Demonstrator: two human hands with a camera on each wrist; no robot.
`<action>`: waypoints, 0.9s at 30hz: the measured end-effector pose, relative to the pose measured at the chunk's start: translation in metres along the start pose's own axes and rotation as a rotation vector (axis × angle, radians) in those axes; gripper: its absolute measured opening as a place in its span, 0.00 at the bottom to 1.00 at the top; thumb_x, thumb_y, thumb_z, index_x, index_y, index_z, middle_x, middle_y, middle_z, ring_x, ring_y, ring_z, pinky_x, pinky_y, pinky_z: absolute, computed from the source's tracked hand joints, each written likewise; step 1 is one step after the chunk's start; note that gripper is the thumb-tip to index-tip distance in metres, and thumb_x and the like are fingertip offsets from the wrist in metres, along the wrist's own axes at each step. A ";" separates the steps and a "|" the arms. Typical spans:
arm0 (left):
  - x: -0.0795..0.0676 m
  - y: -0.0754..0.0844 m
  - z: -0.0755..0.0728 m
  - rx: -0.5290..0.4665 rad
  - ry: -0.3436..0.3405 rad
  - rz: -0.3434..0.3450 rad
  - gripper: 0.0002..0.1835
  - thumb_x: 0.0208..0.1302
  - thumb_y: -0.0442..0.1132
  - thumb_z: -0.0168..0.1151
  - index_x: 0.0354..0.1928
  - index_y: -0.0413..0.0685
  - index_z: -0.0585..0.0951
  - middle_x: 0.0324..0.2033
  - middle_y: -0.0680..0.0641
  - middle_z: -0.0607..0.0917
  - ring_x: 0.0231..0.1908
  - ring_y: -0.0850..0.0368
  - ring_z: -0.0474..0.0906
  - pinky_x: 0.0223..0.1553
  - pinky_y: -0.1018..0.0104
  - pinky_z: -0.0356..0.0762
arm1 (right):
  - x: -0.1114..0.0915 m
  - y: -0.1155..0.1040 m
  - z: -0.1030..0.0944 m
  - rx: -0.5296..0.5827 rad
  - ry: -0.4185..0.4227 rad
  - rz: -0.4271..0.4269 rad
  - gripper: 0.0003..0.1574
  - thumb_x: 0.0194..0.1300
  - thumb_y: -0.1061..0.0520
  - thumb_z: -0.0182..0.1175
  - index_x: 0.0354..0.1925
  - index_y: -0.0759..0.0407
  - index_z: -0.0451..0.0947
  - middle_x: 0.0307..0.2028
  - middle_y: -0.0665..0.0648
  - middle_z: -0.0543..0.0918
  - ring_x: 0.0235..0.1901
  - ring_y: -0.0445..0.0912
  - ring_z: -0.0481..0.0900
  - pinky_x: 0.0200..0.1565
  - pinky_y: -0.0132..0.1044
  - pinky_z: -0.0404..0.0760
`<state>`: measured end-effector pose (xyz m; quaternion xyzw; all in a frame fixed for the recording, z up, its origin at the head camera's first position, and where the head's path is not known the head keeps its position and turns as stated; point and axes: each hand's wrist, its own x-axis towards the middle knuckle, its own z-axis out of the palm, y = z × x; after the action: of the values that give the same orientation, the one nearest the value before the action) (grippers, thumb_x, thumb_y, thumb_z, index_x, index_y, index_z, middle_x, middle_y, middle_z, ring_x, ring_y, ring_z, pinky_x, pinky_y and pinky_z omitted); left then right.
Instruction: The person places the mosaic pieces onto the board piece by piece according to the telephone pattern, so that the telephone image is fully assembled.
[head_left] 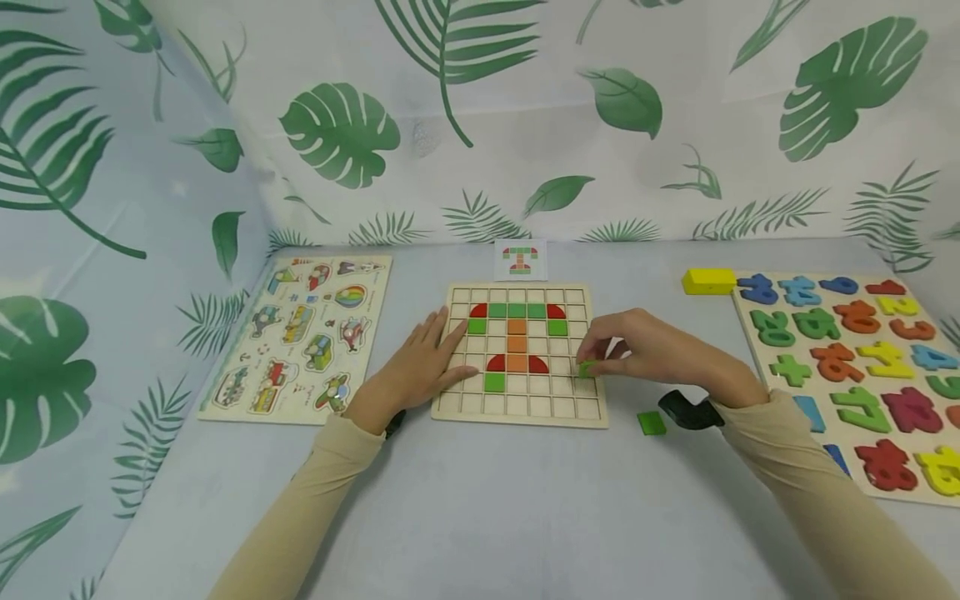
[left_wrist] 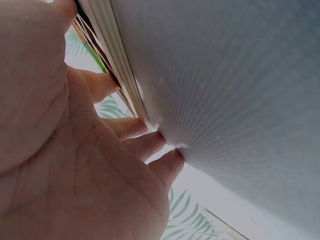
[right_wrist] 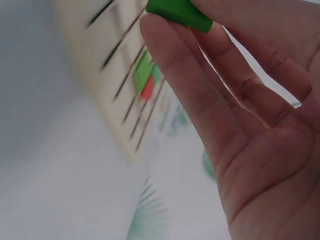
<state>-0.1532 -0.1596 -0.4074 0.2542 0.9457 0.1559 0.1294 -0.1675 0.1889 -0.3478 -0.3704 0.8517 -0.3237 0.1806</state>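
A square wooden grid board (head_left: 465,404) lies in the middle of the table with red, green and orange tiles set in its cells. My left hand (head_left: 412,367) rests along the board's left edge, fingers stretched out and the thumb over the near-left cells. In the left wrist view the fingertips (left_wrist: 172,157) reach past the board's side. Between thumb and fingers my right hand (head_left: 648,354) pinches a green square tile (right_wrist: 180,14), held over the board's right edge. Another green tile (head_left: 652,423) lies on the table to the right of the board.
A small pattern card (head_left: 542,271) stands behind the board. To the left lies a picture puzzle board (head_left: 213,408); to the right, a number puzzle board (head_left: 765,367) with a yellow block (head_left: 709,282) at its far corner. A leaf-print cloth (head_left: 510,125) hangs behind.
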 end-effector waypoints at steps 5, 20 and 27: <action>0.000 -0.001 0.001 -0.005 0.007 -0.006 0.43 0.81 0.56 0.53 0.83 0.38 0.51 0.80 0.26 0.42 0.81 0.31 0.37 0.80 0.41 0.40 | 0.023 -0.013 0.008 0.012 -0.014 -0.056 0.08 0.66 0.67 0.71 0.42 0.58 0.88 0.40 0.48 0.88 0.39 0.43 0.85 0.45 0.37 0.87; 0.001 0.000 0.000 -0.017 0.007 -0.013 0.43 0.82 0.57 0.52 0.83 0.38 0.51 0.81 0.27 0.42 0.81 0.31 0.38 0.79 0.41 0.41 | 0.056 -0.025 0.044 0.046 0.018 -0.133 0.08 0.63 0.70 0.72 0.41 0.64 0.89 0.36 0.51 0.88 0.35 0.41 0.82 0.42 0.35 0.87; 0.001 0.000 0.000 -0.009 0.004 -0.021 0.43 0.82 0.57 0.51 0.84 0.39 0.50 0.81 0.27 0.42 0.81 0.31 0.37 0.80 0.41 0.41 | 0.059 -0.022 0.058 0.014 0.069 -0.140 0.07 0.63 0.70 0.73 0.40 0.63 0.90 0.36 0.50 0.87 0.35 0.40 0.80 0.41 0.35 0.86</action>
<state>-0.1538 -0.1595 -0.4081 0.2435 0.9478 0.1591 0.1305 -0.1638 0.1092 -0.3788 -0.4163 0.8273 -0.3539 0.1305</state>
